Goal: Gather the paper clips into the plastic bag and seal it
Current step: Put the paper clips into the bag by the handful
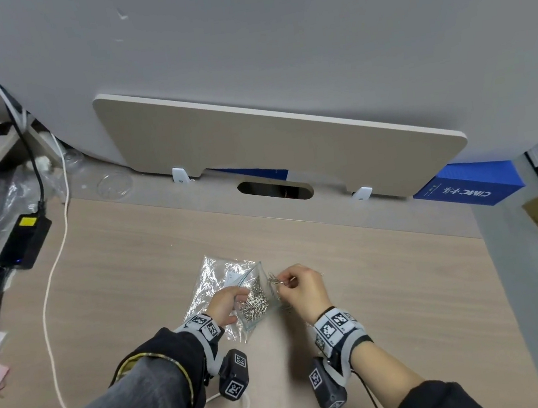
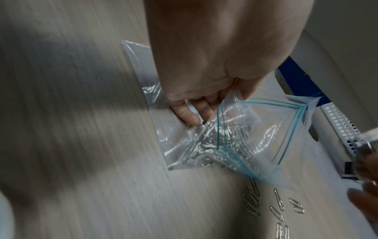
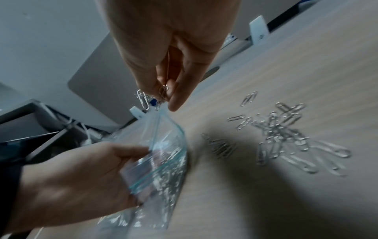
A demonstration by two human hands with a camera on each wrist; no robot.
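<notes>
Clips pinched in the right hand could miss the bag if the left hand's grip on its mouth slackens.

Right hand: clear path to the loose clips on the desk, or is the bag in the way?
Probably yes. The loose paper clips lie bare on the desk beside the plastic bag, which the left hand holds aside. The right hand already pinches a few clips, so drop those first.
</notes>
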